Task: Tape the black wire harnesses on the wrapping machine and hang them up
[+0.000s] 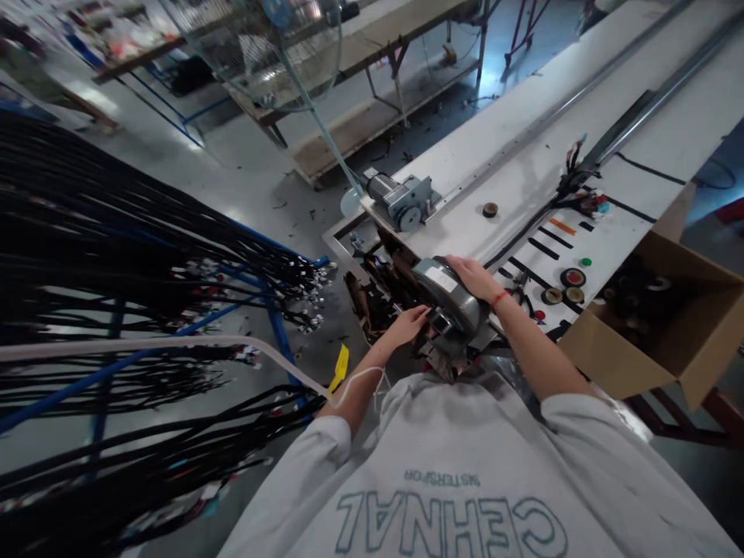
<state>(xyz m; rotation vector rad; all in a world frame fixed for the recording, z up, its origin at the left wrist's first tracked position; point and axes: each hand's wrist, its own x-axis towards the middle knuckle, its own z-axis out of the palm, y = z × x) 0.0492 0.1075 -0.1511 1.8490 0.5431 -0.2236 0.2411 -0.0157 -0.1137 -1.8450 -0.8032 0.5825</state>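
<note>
A dark, disc-shaped machine housing (459, 298) with a white label stands at the near end of the long white table, close in front of my body. My right hand (473, 279) lies over its top edge, fingers stretched along the rim. Low on the left side of the housing is my left hand (411, 322), its fingertips pressed together against the machine. Whatever is between those fingers is too small to make out. A thin white cord (372, 370) loops by my left wrist. Black cable bundles (538, 217) run along the table beyond the housing.
Blue racks (282, 341) hung with black cables fill the left side. A motor (401, 198) sits on the table's corner. Tape rolls (573, 277) lie on the white table (477, 147). At the right stands an open cardboard box (616, 353); a fan (291, 46) is behind.
</note>
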